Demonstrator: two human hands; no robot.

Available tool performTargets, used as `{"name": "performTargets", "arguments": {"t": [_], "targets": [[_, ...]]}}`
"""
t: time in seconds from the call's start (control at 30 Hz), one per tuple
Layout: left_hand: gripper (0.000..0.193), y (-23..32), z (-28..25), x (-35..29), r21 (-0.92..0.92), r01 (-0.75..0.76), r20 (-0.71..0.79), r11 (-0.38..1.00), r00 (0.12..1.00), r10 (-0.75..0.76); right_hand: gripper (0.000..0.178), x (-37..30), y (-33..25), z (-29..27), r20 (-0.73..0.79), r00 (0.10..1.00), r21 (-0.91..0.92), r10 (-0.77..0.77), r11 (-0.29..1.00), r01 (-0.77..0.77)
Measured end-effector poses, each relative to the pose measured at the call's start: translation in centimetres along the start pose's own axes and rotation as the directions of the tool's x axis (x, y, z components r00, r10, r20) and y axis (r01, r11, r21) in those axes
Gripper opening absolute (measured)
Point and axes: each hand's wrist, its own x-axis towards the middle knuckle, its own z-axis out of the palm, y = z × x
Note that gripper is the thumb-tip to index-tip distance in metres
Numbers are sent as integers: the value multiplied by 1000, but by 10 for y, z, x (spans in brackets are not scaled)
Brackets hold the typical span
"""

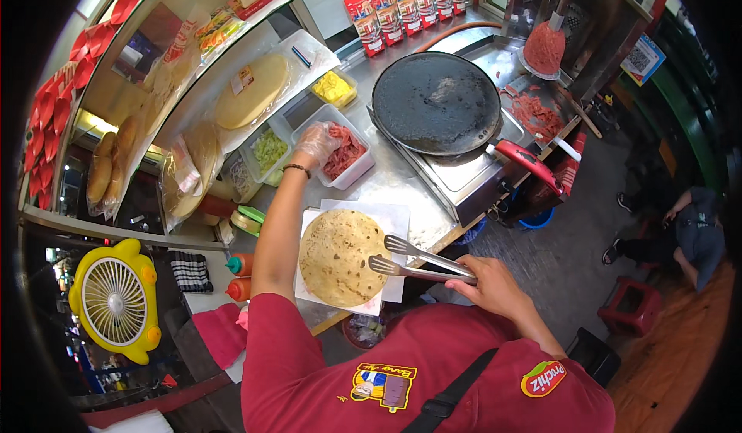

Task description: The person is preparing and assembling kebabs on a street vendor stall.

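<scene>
My left hand (314, 144), in a clear plastic glove, reaches over the left side of a clear tub (366, 165) of reddish shredded meat (345, 153). Its fingertips are turned down at the meat, and how far they are closed is hidden. My right hand (491, 284) grips metal tongs (429, 272) by the handle end. The tongs' two slotted tips are spread, over the right edge of a round browned flatbread (340, 257). This flatbread lies flat on white paper (397, 221) on the steel counter.
Beside the meat stand tubs of shredded lettuce (269, 151) and yellow filling (332, 87). A round black griddle (437, 102) with a red handle (529, 165) sits behind to the right. Sauce bottles (239, 288) and a yellow fan (116, 303) are at left. Bagged flatbreads (252, 93) fill the shelf.
</scene>
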Motion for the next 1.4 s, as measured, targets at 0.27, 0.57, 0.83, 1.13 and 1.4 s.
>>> {"name": "performTargets", "arguments": {"t": [0.27,0.57,0.83,1.13,1.4], "targets": [[41,-26,23,-12,348,-93,-103,933,985,137,50,-18,-5,-6,1,1000,-27,-9,1000,9],[39,-45,-10,-22,-96,-74,-395,993,918,30,49,-15,-2,-47,77,996,71,-51,996,45],[38,-10,-28,-30,-315,112,-359,943,905,-227,45,17,39,-144,135,966,201,-221,961,191],[36,-11,-45,-46,-415,-30,-637,909,723,-267,34,66,112,-260,36,982,355,-188,921,163],[32,153,-103,-40,-486,-278,-504,828,864,-7,31,133,149,-308,-196,962,152,-191,963,222]]}}
